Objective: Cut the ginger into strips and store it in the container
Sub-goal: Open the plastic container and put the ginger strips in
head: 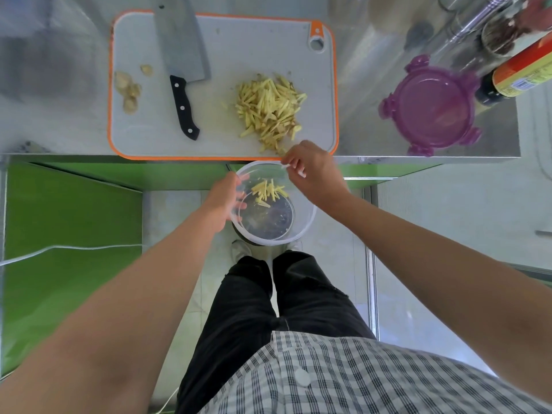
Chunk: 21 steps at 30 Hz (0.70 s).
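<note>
- Far to the left of the fingers, near the cutting board's (233, 138) left edge, lie pale ginger scraps (128, 91)
- Beyond the left hand's fingertips and a little left of them, a cleaver (182, 64) lies flat on the board with its black handle pointing back toward the person
- Left hand (222, 201) grips the left wall of a clear round container (298, 231); its fingers curl round the rim, and their tips show through the plastic on the inside
- The container is held in the air just below the counter's (373, 85) front edge, between the two hands
- Between the left fingertips and the right ones, a small heap of ginger strips (267, 191) lies inside the container, towards its far side
- Just beyond the right hand's fingertips, the main pile of cut ginger (268, 110) is on the board, reaching almost to its near edge
- Right hand (310, 171) hangs over the container's far rim with thumb and fingers drawn together in a pinch; whether a sliver is caught between them cannot be told
- Well to the right of those fingers, a purple lid (433, 109) rests on the counter, apart from the container
- Past the lid, further right, is a dark bottle (519, 73) with a red and yellow label
</note>
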Each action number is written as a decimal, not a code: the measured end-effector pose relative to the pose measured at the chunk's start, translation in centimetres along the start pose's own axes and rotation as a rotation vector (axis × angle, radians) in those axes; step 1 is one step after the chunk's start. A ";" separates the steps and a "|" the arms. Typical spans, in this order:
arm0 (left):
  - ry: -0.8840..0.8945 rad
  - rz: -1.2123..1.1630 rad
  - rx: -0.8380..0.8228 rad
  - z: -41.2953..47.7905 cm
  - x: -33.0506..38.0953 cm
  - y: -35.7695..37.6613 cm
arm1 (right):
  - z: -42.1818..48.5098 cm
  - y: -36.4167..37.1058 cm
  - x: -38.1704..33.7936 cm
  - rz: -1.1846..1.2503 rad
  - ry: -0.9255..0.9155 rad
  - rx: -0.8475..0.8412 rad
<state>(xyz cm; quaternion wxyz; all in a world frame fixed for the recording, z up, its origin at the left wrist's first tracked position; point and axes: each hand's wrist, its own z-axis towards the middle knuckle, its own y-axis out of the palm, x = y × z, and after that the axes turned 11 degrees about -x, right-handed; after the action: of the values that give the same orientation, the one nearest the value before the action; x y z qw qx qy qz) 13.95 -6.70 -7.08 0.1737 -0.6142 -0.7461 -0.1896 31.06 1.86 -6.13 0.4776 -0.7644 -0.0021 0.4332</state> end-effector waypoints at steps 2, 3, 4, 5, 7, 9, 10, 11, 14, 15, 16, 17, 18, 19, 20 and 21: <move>0.001 0.008 -0.002 0.0 0.0 -0.1 | 0.9 -0.6 0.3 -0.192 0.029 0.032; 0.002 0.010 -0.003 0.1 0.0 -0.2 | 1.4 -0.8 0.5 -0.285 0.049 0.001; 0.002 0.011 -0.005 0.0 0.0 -0.2 | 1.8 -0.9 0.6 -0.354 0.066 -0.034; 0.002 0.011 -0.006 0.1 0.0 -0.2 | 2.1 -0.9 0.5 -0.400 0.079 -0.058; -0.001 0.010 -0.008 0.1 0.0 -0.2 | 2.6 -0.8 0.4 -0.448 0.092 -0.075; -0.002 0.008 -0.008 0.1 0.0 -0.3 | 2.9 -0.8 0.2 -0.455 0.091 -0.089; -0.002 0.007 -0.009 0.2 0.0 -0.3 | 3.0 -0.9 0.1 -0.456 0.088 -0.101; -0.002 0.005 -0.011 0.2 -0.1 -0.3 | 3.0 -1.0 0.0 -0.459 0.086 -0.118; 0.001 0.004 -0.008 0.2 -0.1 -0.2 | 3.1 -1.6 -0.1 -0.454 0.087 -0.164; 0.002 0.003 -0.004 0.2 -0.2 -0.1 | 3.1 -1.6 -0.2 -0.447 0.085 -0.173; 0.004 0.000 0.000 0.2 -0.2 -0.1 | 3.0 -1.7 -0.3 -0.436 0.079 -0.179; 0.005 -0.001 0.006 0.2 -0.2 0.0 | 2.7 -1.6 -0.3 -0.423 0.070 -0.181; 0.007 -0.002 0.011 0.2 -0.2 0.0 | 2.5 -1.5 -0.3 -0.412 0.063 -0.185; 0.010 -0.001 0.014 0.2 -0.2 0.1 | 2.1 -1.3 -0.3 -0.405 0.055 -0.189; 0.012 -0.001 0.014 0.1 -0.2 0.1 | 1.7 -1.1 -0.4 -0.404 0.050 -0.192; 0.014 -0.003 0.011 0.0 -0.2 0.2 | 1.4 -0.8 -0.4 -0.403 0.043 -0.188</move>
<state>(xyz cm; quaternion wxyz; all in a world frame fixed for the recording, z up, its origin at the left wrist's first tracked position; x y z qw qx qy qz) 14.15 -6.83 -7.22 0.1823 -0.6106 -0.7469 -0.1900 30.20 3.08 -5.51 0.4810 -0.7988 -0.1850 0.3104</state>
